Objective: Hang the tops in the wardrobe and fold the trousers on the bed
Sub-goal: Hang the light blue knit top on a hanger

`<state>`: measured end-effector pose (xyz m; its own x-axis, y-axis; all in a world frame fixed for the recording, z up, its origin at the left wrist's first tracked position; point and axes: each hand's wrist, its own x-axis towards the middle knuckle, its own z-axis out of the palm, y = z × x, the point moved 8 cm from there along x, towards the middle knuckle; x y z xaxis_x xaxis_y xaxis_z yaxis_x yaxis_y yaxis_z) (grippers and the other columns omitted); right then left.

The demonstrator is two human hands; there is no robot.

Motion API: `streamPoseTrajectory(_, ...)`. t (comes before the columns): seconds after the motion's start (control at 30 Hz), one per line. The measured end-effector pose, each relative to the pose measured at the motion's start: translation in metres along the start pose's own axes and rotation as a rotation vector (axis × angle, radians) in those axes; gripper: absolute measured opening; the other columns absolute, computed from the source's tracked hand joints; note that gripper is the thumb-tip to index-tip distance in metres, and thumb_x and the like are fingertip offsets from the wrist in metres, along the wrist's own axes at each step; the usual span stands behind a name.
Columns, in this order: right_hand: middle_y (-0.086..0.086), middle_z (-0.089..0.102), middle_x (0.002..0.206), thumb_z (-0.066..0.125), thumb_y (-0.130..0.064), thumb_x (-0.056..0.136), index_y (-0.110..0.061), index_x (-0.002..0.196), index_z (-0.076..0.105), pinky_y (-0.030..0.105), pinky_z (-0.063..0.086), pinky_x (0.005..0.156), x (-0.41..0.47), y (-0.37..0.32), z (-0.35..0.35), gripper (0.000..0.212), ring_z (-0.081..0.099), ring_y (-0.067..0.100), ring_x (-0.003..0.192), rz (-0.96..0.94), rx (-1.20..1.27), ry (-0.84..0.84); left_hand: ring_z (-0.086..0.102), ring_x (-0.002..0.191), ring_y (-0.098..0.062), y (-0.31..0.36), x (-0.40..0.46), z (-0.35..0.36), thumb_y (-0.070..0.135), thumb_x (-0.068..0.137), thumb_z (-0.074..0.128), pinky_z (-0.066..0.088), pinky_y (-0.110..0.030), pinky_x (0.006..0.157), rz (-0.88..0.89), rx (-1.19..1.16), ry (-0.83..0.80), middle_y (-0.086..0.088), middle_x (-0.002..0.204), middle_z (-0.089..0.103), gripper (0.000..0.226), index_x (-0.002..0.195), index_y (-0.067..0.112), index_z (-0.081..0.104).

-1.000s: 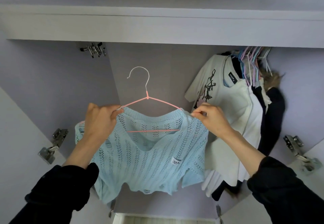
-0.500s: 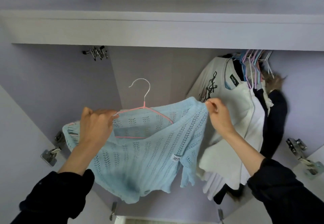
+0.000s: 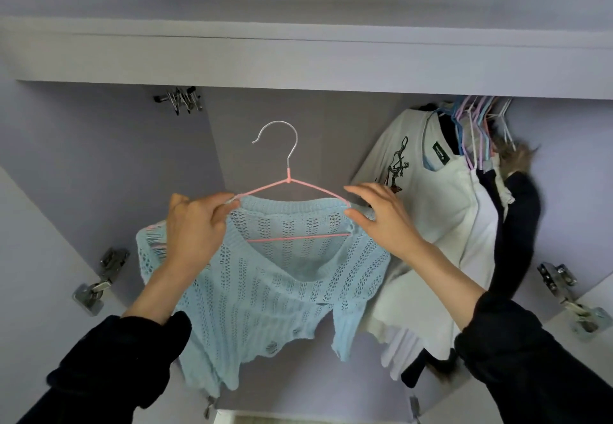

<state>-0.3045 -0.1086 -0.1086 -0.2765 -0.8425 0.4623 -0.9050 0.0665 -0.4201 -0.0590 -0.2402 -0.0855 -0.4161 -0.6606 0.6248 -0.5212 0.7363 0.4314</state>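
Blue knit top (image 3: 265, 277), seated on pink hanger (image 3: 292, 211) but unhung, left of the white shirts (image 3: 441, 211) already in the wardrobe; left hand (image 3: 195, 228) and right hand (image 3: 378, 218) pinching its shoulders; trousers unseen.

Both arms raised forward, dark sleeves pushed back, wrists bare. Left hand (image 3: 194, 228) curled, pinching with thumb and fingers. Right hand (image 3: 381, 221) pinching, upper fingers extended.
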Motion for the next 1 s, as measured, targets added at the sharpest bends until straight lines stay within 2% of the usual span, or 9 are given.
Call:
streamPoseTrajectory(0.13, 0.006, 0.067, 0.094, 0.065, -0.015, 0.088, -0.004, 0.106, 0.067, 0.029, 0.043, 0.079, 0.016, -0.039, 0.002, 0.022, 0.061, 0.023, 0.086, -0.088, 0.091, 0.066, 0.044, 0.054, -0.029, -0.001, 0.003, 0.003, 0.024, 0.088, 0.063, 0.031, -0.031, 0.076, -0.075, -0.085, -0.022, 0.014, 0.040, 0.040, 0.017, 0.098, 0.015, 0.075)
streamPoseTrajectory(0.23, -0.004, 0.055, 0.077, 0.055, -0.017, 0.095, -0.006, 0.098, 0.065, 0.027, 0.035, 0.061, 0.021, -0.045, 0.009, 0.016, 0.048, 0.015, 0.063, -0.034, 0.154, 0.079, 0.053, 0.054, -0.031, 0.004, 0.002, -0.001, 0.020, 0.085, 0.068, 0.040, -0.037, 0.075, -0.048, -0.140, 0.014, 0.011, 0.045, 0.048, 0.014, 0.091, 0.011, 0.076)
streamPoseTrajectory(0.33, -0.006, 0.052, 0.079, 0.050, -0.013, 0.097, -0.004, 0.096, 0.063, 0.020, 0.031, 0.059, 0.019, -0.045, 0.008, 0.016, 0.044, 0.009, 0.061, -0.057, 0.180, 0.098, 0.063, 0.080, -0.019, -0.007, -0.002, -0.003, 0.036, 0.076, 0.072, 0.029, -0.032, 0.085, -0.049, -0.057, -0.010, 0.003, 0.078, 0.070, 0.027, 0.099, 0.021, 0.073)
streamPoseTrajectory(0.47, -0.009, 0.053, 0.077, 0.049, -0.010, 0.096, -0.006, 0.092, 0.062, 0.013, 0.034, 0.061, 0.020, -0.021, -0.001, 0.014, 0.048, -0.003, 0.066, 0.032, 0.237, 0.127, 0.059, 0.106, -0.021, -0.054, -0.018, 0.005, 0.047, 0.073, 0.072, 0.028, -0.034, 0.095, -0.158, 0.156, -0.209, 0.001, 0.107, 0.068, 0.050, 0.117, 0.024, 0.065)
streamPoseTrajectory(0.53, -0.001, 0.058, 0.081, 0.051, -0.011, 0.096, -0.008, 0.092, 0.062, 0.021, 0.037, 0.063, 0.018, -0.005, -0.005, 0.012, 0.050, 0.004, 0.068, 0.103, 0.262, 0.136, 0.063, 0.099, -0.026, -0.076, -0.026, 0.009, 0.033, 0.082, 0.069, 0.042, -0.041, 0.092, -0.254, 0.071, -0.272, -0.005, 0.102, 0.070, 0.036, 0.113, 0.015, 0.066)
streamPoseTrajectory(0.63, 0.001, 0.057, 0.085, 0.057, -0.009, 0.092, -0.009, 0.098, 0.067, 0.010, 0.038, 0.068, 0.014, 0.003, -0.007, 0.012, 0.050, 0.001, 0.072, 0.123, 0.310, 0.134, 0.067, 0.082, -0.026, -0.084, -0.033, 0.015, 0.017, 0.085, 0.068, 0.050, -0.039, 0.078, -0.345, -0.173, -0.331, -0.006, 0.083, 0.071, 0.005, 0.089, 0.015, 0.070)
streamPoseTrajectory(0.73, 0.002, 0.053, 0.082, 0.064, -0.016, 0.088, -0.012, 0.108, 0.069, 0.013, 0.039, 0.074, 0.010, 0.006, -0.005, 0.021, 0.048, 0.008, 0.073, 0.134, 0.281, 0.117, 0.061, 0.068, -0.019, -0.086, -0.032, 0.021, 0.015, 0.079, 0.073, 0.048, -0.035, 0.072, -0.367, -0.238, -0.335, 0.001, 0.071, 0.069, 0.014, 0.072, 0.026, 0.067)
streamPoseTrajectory(0.87, 0.000, 0.052, 0.080, 0.059, -0.014, 0.091, -0.006, 0.102, 0.070, 0.007, 0.034, 0.069, 0.009, 0.014, -0.011, 0.018, 0.045, 0.009, 0.074, 0.155, 0.244, 0.169, 0.056, 0.060, 0.001, -0.087, -0.027, 0.015, 0.017, 0.076, 0.075, 0.044, -0.023, 0.068, -0.362, -0.264, -0.226, 0.009, 0.068, 0.067, 0.003, 0.075, 0.016, 0.072)
streamPoseTrajectory(1.0, 0.010, 0.056, 0.081, 0.058, -0.013, 0.091, -0.006, 0.100, 0.071, 0.024, 0.035, 0.068, 0.004, 0.022, -0.006, 0.017, 0.046, 0.019, 0.077, 0.125, 0.117, 0.119, 0.056, 0.058, 0.010, -0.088, -0.020, -0.007, 0.015, 0.080, 0.072, 0.041, -0.006, 0.061, -0.358, -0.297, -0.104, 0.014, 0.069, 0.064, 0.004, 0.076, 0.013, 0.071)
